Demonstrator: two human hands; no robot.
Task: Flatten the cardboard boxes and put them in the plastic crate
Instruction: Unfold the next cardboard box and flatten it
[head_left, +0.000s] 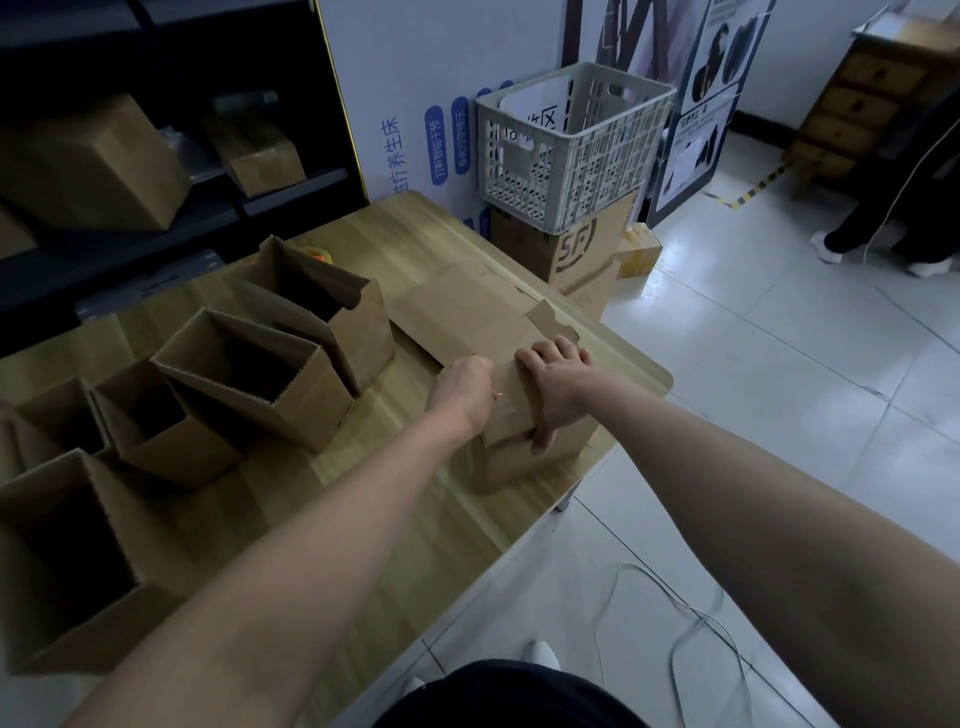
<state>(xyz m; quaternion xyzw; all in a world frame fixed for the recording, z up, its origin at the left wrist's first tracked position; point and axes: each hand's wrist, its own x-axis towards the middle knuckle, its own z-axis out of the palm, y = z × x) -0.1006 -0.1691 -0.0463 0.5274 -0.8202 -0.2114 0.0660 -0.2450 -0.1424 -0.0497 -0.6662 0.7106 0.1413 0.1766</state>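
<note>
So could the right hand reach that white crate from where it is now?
Probably not without a lean or step. The right hand grips the cardboard box, arm stretched out, and the plastic crate stands farther off on a printed box past the table. Only flattened cardboard lies between.

Your left hand (464, 382) and right hand (558, 384) hold the box (519, 460) at the right edge of the table (415, 512), flattened cardboard (462, 312) just behind it; open boxes (260, 374) stand to its left; the crate (571, 140) sits on a carton (582, 247) beyond the far corner
</note>
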